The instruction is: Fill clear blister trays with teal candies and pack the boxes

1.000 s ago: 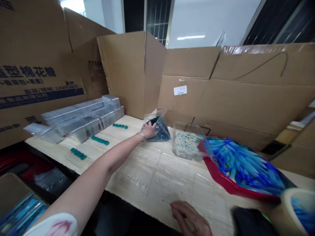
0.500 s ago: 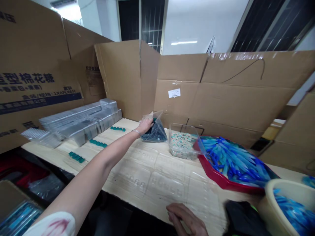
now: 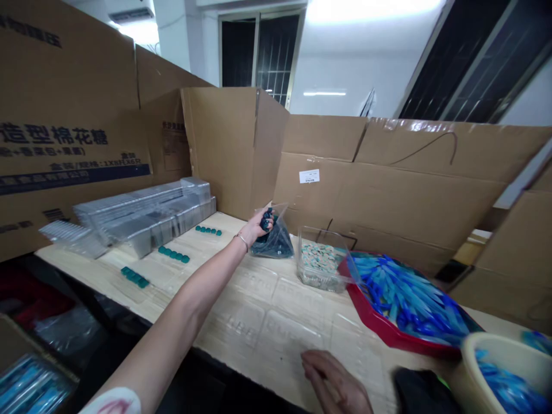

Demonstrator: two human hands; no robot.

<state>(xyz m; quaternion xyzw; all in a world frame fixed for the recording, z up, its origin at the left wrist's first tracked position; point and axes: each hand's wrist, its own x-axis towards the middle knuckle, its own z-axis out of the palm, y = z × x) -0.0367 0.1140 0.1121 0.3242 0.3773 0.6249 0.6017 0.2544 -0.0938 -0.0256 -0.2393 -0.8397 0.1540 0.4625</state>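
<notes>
My left hand (image 3: 255, 227), stretched far forward, is closed around several small dark teal pieces (image 3: 267, 219) at the mouth of a clear plastic bag (image 3: 280, 241). More dark pieces lie inside the bag. My right hand (image 3: 336, 382) rests low at the table's front edge, fingers loosely bent with nothing visible in them. Three short rows of teal pieces sit at the left: a far row (image 3: 209, 230), a middle row (image 3: 173, 254) and a near row (image 3: 134, 277). Clear, flat plastic trays (image 3: 293, 329) lie in front of the bag.
Stacked clear plastic boxes (image 3: 150, 215) stand at the left. Right of the bag are a clear tub (image 3: 321, 282) of small pale pieces, a red tray (image 3: 383, 333) of blue packets and a cream bucket (image 3: 470, 368). Cardboard walls (image 3: 388, 190) close off the back.
My left hand has lifted slightly out of the bag, and dark teal pieces now show in its fingers. The right hand stays near the table edge. The view has tilted up a little.
</notes>
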